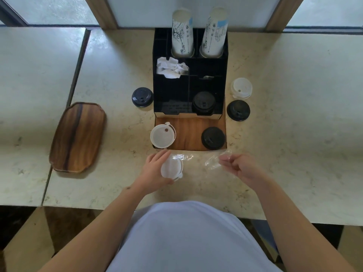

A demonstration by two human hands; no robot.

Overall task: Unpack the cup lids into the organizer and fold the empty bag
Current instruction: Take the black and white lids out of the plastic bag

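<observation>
My left hand (pixel 155 169) grips a white cup lid (pixel 171 168) just above the table, in front of the black organizer (pixel 157 79). My right hand (pixel 238 166) pinches the clear plastic bag (pixel 213 161), which stretches thin and crumpled between both hands. A black lid (pixel 203 103) sits inside the organizer's front right compartment. On the organizer's wooden front ledge (pixel 188 134) lie a white lid (pixel 162 136), upside down at the left, and a black lid (pixel 213 138) at the right.
Loose lids lie on the marble table (pixel 294 124): a black one (pixel 142 97) left of the organizer, a white one (pixel 241 88) and a black one (pixel 238 110) to its right. Two paper cup stacks (pixel 182 34) and crumpled napkins (pixel 171 68) fill the organizer's back. A wooden tray (pixel 77 137) lies at the left.
</observation>
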